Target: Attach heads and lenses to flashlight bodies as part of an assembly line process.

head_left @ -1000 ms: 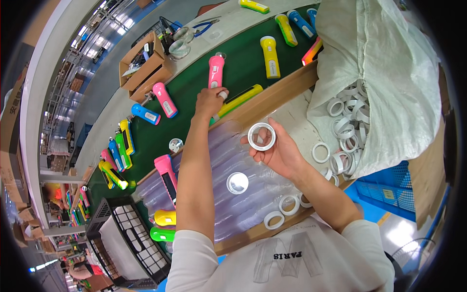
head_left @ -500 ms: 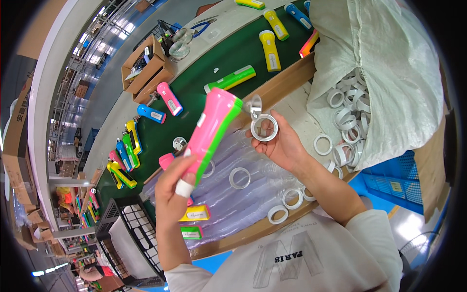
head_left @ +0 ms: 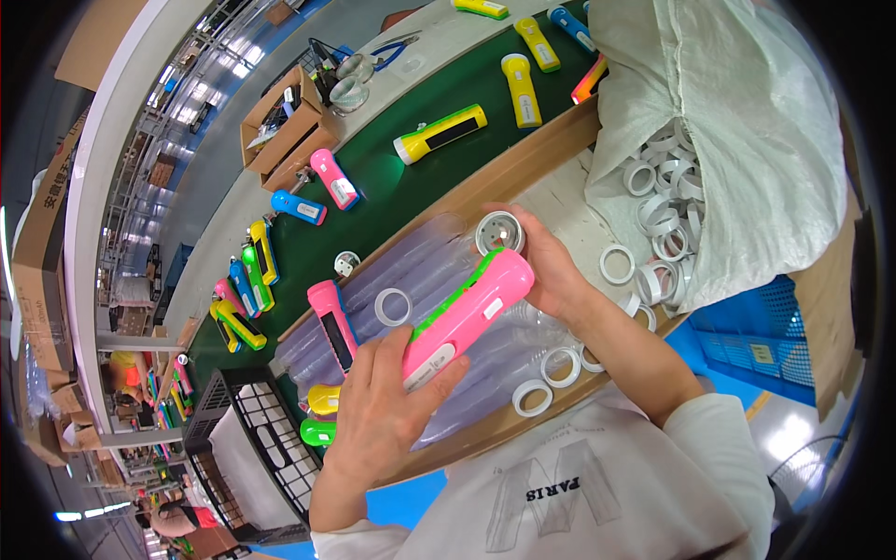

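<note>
My left hand [head_left: 385,397] is wrapped around the handle of a pink and green flashlight [head_left: 467,317], which tilts up to the right. In my right hand [head_left: 546,266] is a white ring [head_left: 479,239] with a round, dotted lamp piece [head_left: 500,230] inside it, held between fingers and thumb. The flashlight's wide end lies just below the ring and overlaps part of my right fingers; whether they touch, I cannot tell. Below both hands is a cardboard tray [head_left: 448,455] of clear plastic tubes [head_left: 411,257], with a pink flashlight [head_left: 331,322] and a loose ring [head_left: 393,306] on top.
Several flashlights lie on the green belt [head_left: 373,210], including a yellow one [head_left: 441,133]. White rings [head_left: 667,219] spill from a pale woven sack [head_left: 737,140] at the right, above a blue crate [head_left: 756,336]. A black crate [head_left: 252,457] stands lower left; an open carton [head_left: 289,131] sits beyond the belt.
My left hand has swung the flashlight down and rightward, bringing its wide end close to the ring. The ring has turned, showing the dotted piece inside. The belt's middle flashlight now shows a black panel.
</note>
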`<action>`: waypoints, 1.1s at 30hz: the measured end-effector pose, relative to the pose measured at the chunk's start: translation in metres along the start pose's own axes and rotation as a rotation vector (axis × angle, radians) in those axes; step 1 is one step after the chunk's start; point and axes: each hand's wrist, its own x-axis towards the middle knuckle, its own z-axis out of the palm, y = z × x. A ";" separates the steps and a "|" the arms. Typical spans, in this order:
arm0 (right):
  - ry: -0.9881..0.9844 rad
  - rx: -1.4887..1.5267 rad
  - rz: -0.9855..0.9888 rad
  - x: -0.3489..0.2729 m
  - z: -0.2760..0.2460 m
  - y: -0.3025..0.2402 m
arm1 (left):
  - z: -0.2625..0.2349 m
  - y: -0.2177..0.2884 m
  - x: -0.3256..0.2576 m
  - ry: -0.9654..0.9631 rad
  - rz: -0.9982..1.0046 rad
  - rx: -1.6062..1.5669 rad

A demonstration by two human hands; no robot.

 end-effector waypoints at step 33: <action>-0.315 -0.716 -0.075 -0.034 0.038 -0.017 | 0.081 -0.018 -0.030 0.471 0.018 -0.086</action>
